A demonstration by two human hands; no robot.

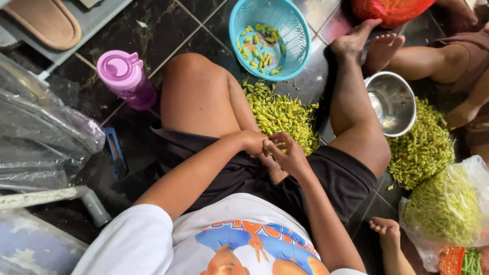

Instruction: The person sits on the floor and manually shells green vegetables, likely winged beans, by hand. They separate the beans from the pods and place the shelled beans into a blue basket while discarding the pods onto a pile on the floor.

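Observation:
I sit on a dark tiled floor with my legs spread around a pile of small yellow-green chili peppers. My left hand and my right hand meet at the near edge of the pile, fingertips pinched together on a single green chili. A turquoise plastic basket stands beyond the pile, with several picked chilies lying in its bottom.
A pink lidded bottle stands left of my knee, a blue tool beside it. At right, another person's feet, a steel bowl, a second chili heap and a clear bag of chilies. Plastic sheeting lies left.

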